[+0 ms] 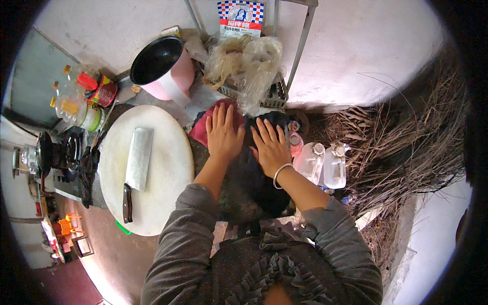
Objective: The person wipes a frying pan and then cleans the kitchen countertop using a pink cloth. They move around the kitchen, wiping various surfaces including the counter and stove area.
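Note:
My left hand lies flat, palm down and fingers spread, on a dark red cloth. Beside it my right hand, with a pale bangle at the wrist, rests palm down on a black cloth. Neither hand grips anything. To the left is a round white chopping board. A cleaver lies on it, its brown handle pointing towards me.
Beyond the board stands a pink pot with a black inside. Plastic bags fill a basket at the wall. Oil bottles stand far left. To the right are plastic jugs and piled dry twigs.

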Available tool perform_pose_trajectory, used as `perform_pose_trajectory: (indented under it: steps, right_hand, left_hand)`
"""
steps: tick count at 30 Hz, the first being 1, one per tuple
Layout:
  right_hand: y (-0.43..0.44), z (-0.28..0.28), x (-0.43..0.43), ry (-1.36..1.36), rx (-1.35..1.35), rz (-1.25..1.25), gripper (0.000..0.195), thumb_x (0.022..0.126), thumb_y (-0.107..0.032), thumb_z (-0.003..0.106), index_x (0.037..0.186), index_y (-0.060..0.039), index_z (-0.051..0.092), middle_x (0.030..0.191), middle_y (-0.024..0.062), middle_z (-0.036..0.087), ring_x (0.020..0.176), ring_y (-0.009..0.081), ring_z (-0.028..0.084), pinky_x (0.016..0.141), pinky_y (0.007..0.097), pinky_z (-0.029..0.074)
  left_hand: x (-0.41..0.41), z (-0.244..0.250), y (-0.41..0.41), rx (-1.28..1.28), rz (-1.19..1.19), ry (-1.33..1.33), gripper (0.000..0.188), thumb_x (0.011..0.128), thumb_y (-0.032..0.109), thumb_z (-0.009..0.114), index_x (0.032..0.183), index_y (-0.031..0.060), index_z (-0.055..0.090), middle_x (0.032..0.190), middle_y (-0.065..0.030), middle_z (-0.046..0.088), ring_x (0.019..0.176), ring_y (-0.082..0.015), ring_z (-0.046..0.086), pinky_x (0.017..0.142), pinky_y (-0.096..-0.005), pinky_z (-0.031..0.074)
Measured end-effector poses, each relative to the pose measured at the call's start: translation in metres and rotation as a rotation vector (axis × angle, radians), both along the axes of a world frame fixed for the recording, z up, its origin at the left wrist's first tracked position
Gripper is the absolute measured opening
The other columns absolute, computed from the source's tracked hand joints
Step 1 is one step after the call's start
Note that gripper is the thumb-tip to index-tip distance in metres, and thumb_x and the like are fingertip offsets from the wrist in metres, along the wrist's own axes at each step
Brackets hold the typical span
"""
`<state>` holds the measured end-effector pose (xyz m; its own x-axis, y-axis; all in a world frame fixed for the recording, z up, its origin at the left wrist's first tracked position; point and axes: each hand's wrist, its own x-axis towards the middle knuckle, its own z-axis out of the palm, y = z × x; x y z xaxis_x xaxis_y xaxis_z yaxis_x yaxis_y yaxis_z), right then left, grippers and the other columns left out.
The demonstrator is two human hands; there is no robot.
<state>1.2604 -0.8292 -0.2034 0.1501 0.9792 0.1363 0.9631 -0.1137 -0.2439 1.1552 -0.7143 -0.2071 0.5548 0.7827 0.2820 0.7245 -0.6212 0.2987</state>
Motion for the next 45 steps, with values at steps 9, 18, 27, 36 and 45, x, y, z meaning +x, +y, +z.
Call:
perform_pose_trajectory:
  steps: [9, 18, 27, 36, 45]
  right_hand:
    - [-0.046, -0.004, -0.013, 0.043, 0.092, 0.025, 0.047, 0.084, -0.022, 0.051, 0.127, -0.0073, 0.041, 0.140, 0.0106, 0.028, 0.129, 0.0261, 0.024, 0.104, 0.0444, 0.018]
    - [-0.120, -0.013, -0.037, 0.342, 0.136, 0.042, 0.045, 0.079, -0.017, 0.054, 0.122, -0.0080, 0.046, 0.135, 0.0133, 0.034, 0.126, 0.0311, 0.031, 0.102, 0.0487, 0.021]
    - [-0.092, 0.015, -0.081, 0.177, 0.042, -0.005, 0.063, 0.074, -0.049, 0.056, 0.129, -0.0221, 0.040, 0.137, 0.0146, 0.028, 0.127, 0.0375, 0.022, 0.096, 0.0657, 0.012]
    - [-0.075, 0.019, -0.079, 0.240, 0.037, -0.066, 0.053, 0.073, -0.033, 0.061, 0.122, -0.0179, 0.046, 0.129, 0.0122, 0.039, 0.124, 0.0337, 0.027, 0.099, 0.0607, 0.013]
    - [-0.059, 0.010, -0.085, 0.257, 0.136, -0.146, 0.033, 0.069, -0.022, 0.062, 0.099, -0.0123, 0.052, 0.102, 0.0091, 0.046, 0.108, 0.0286, 0.040, 0.099, 0.0503, 0.022]
  left_hand:
    - [-0.028, -0.003, -0.053, -0.013, 0.035, 0.044, 0.057, 0.082, 0.035, 0.050, 0.129, 0.0065, 0.037, 0.138, -0.0106, 0.033, 0.129, -0.0253, 0.027, 0.105, -0.0433, 0.016]
    - [-0.068, 0.029, -0.071, -0.523, -0.084, -0.254, 0.029, 0.082, 0.028, 0.055, 0.100, 0.0067, 0.061, 0.087, -0.0162, 0.063, 0.085, -0.0292, 0.060, 0.073, -0.0373, 0.046]
    - [-0.034, 0.017, 0.061, 0.033, -0.299, 0.078, 0.045, 0.076, 0.008, 0.053, 0.120, 0.0125, 0.046, 0.124, -0.0121, 0.045, 0.114, -0.0342, 0.041, 0.088, -0.0423, 0.041]
    - [-0.047, -0.003, 0.101, 0.003, -0.501, 0.158, 0.023, 0.076, 0.005, 0.053, 0.098, 0.0050, 0.053, 0.099, -0.0134, 0.052, 0.097, -0.0342, 0.048, 0.085, -0.0417, 0.040]
    - [-0.046, -0.029, 0.131, 0.202, -0.607, 0.467, 0.026, 0.071, 0.003, 0.057, 0.095, 0.0024, 0.048, 0.095, -0.0186, 0.055, 0.085, -0.0373, 0.054, 0.075, -0.0437, 0.046]
